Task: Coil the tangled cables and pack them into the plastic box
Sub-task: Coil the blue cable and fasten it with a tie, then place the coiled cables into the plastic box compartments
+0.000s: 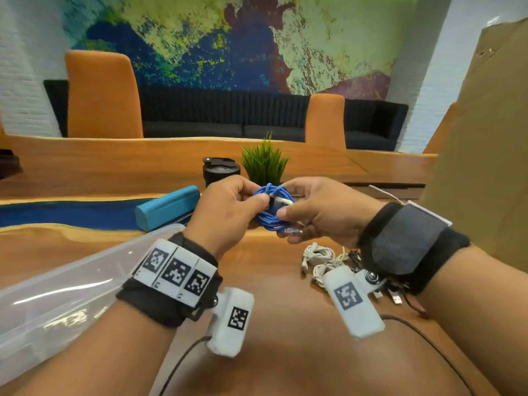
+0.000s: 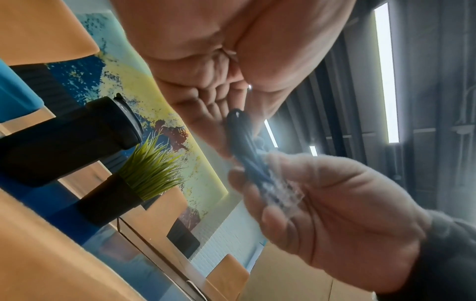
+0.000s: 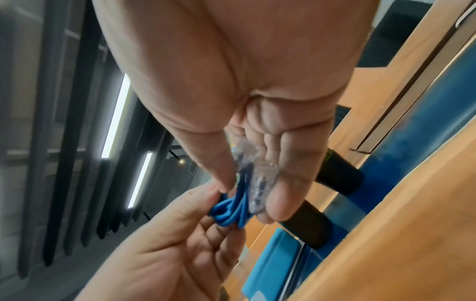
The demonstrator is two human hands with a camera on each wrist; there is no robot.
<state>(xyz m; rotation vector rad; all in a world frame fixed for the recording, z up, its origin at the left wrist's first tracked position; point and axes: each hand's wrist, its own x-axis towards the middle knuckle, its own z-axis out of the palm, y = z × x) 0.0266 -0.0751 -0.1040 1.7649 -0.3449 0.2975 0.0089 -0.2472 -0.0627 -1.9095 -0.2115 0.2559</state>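
A coiled blue cable (image 1: 271,208) with clear plastic plugs hangs above the wooden table, held between both hands. My left hand (image 1: 231,204) pinches the coil's left side with thumb and fingers. On the coil's right side my right hand (image 1: 311,210) grips it, and the clear plugs (image 3: 253,179) lie against its fingers. In the left wrist view the cable (image 2: 244,142) looks dark between the two hands. The clear plastic box (image 1: 65,290) sits at the left on the table. A pile of white and black tangled cables (image 1: 328,261) lies under my right wrist.
A teal case (image 1: 168,207), a black lidded cup (image 1: 220,171) and a small green plant (image 1: 264,164) stand behind the hands. A tall cardboard sheet (image 1: 485,155) rises at the right. Orange chairs and a dark sofa are beyond the table.
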